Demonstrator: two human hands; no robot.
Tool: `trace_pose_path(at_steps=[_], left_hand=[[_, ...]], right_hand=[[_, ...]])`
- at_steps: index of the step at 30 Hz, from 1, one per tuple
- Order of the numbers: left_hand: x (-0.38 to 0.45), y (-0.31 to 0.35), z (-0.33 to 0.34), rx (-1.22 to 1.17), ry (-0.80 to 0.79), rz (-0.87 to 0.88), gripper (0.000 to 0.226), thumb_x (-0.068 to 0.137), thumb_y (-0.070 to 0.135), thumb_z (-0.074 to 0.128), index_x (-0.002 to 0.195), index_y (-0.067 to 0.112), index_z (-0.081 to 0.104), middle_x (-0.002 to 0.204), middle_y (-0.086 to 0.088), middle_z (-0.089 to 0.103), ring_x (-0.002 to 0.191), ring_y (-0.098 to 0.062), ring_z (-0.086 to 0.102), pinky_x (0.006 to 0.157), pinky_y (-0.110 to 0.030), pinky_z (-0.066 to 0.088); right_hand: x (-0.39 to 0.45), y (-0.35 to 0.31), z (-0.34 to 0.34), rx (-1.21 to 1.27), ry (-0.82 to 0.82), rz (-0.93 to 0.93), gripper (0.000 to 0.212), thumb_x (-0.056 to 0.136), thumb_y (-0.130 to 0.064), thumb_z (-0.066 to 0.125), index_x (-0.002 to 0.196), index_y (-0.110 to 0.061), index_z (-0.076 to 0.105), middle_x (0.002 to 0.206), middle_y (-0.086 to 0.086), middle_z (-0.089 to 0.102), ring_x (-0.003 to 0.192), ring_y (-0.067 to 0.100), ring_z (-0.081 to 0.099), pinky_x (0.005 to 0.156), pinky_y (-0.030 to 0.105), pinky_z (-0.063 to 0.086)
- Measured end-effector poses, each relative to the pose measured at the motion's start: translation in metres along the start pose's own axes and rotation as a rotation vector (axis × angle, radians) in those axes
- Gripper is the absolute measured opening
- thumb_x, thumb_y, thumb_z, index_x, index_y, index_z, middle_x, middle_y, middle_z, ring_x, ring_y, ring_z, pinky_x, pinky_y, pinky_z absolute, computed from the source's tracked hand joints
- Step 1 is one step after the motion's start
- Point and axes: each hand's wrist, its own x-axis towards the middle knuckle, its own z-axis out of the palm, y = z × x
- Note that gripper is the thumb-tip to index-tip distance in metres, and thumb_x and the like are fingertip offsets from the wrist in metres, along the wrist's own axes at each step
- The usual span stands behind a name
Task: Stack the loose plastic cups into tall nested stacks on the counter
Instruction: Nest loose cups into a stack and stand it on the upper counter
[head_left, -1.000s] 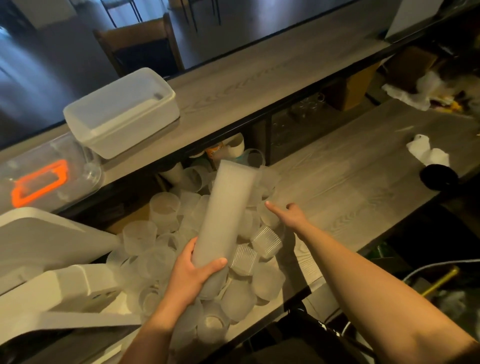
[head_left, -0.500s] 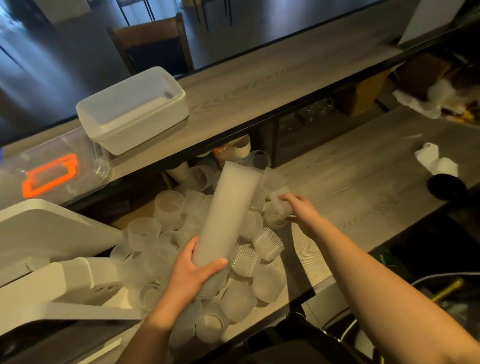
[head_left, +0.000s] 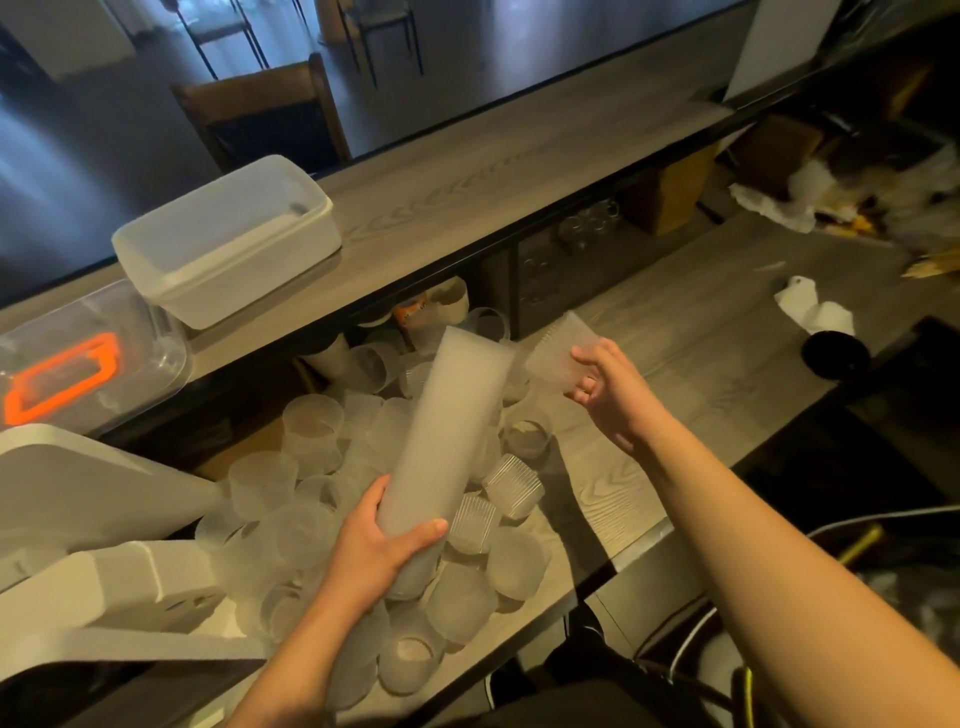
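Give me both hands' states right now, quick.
Left hand: closed around the tall nested stack, near its base.
Right hand: holding a single ribbed cup beside the stack's top.

A tall nested stack of frosted plastic cups (head_left: 447, 441) leans up and away from the left grip (head_left: 382, 551) round its base. A single ribbed cup (head_left: 558, 353), tilted on its side, sits in the right grip (head_left: 605, 387) just beside the stack's top. Loose cups (head_left: 311, 431) lie jumbled around and below the left grip on the table (head_left: 675, 364).

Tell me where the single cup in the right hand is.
Head view, right of centre: the single cup is held by the right hand, just right of the tall stack's top.
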Motion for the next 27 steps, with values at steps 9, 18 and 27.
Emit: trace_pose_path(at_steps=[9, 18, 27], left_hand=[[-0.003, 0.001, -0.002, 0.058, -0.004, 0.019, 0.093, 0.045, 0.069, 0.075, 0.126, 0.029, 0.052, 0.115, 0.009, 0.060, 0.100, -0.008, 0.060, 0.068, -0.017, 0.049], [-0.006, -0.005, -0.008, 0.100, 0.001, 0.021, 0.095, 0.046, 0.070, 0.076, 0.128, 0.031, 0.051, 0.117, 0.010, 0.059, 0.101, -0.008, 0.060, 0.072, -0.021, 0.050], [-0.011, -0.007, -0.012, 0.177, -0.015, 0.059, 0.093, 0.048, 0.070, 0.076, 0.129, 0.034, 0.047, 0.116, 0.015, 0.056, 0.100, -0.004, 0.057, 0.070, -0.019, 0.048]], right_hand=[[-0.010, -0.004, 0.001, 0.060, -0.175, -0.013, 0.077, 0.075, -0.006, 0.074, 0.141, -0.027, 0.039, 0.136, 0.017, 0.045, 0.121, 0.035, 0.060, 0.098, 0.038, 0.055], [-0.019, -0.002, -0.002, -0.332, -0.162, 0.012, 0.078, 0.064, -0.018, 0.073, 0.136, -0.025, 0.045, 0.128, 0.014, 0.050, 0.119, 0.029, 0.053, 0.109, 0.041, 0.044], [-0.024, -0.016, 0.000, -0.221, -0.115, -0.100, 0.083, 0.061, -0.031, 0.085, 0.136, -0.015, 0.054, 0.132, 0.013, 0.059, 0.121, 0.028, 0.059, 0.103, 0.042, 0.050]])
